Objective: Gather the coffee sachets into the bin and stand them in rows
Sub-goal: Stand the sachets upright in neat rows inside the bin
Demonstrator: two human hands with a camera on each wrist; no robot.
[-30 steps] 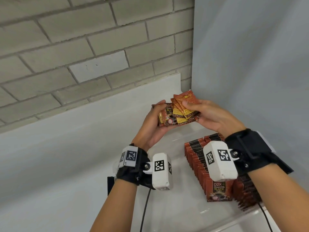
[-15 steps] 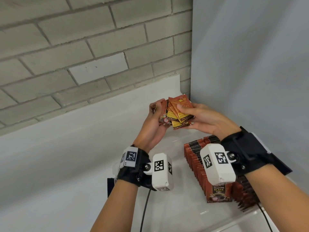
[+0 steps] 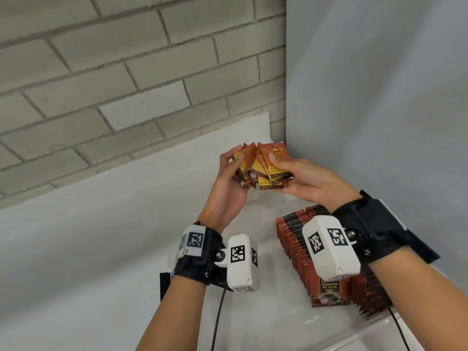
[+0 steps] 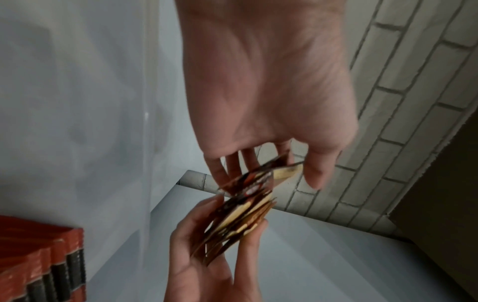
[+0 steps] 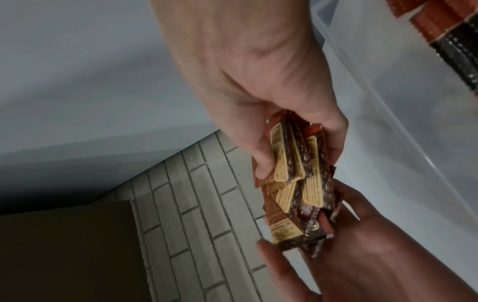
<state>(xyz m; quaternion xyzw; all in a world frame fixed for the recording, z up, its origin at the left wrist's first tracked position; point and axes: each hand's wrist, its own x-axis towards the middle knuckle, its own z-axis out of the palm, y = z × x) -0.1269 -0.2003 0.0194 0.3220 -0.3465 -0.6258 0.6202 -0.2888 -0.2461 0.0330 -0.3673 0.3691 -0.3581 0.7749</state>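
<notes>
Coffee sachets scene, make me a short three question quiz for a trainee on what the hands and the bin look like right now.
1. True or false: only the left hand grips the loose bundle of sachets.
2. The standing rows of sachets are in: A) the clear bin B) a cardboard box.
3. Fill in: the bundle is held ___ the bin.

Key: 1 false, the right hand grips it too. 2 A. 3 above.

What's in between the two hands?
A messy bunch of coffee sachets is squeezed between the left hand and the right hand, above the clear bin. The head view shows it best.
</notes>
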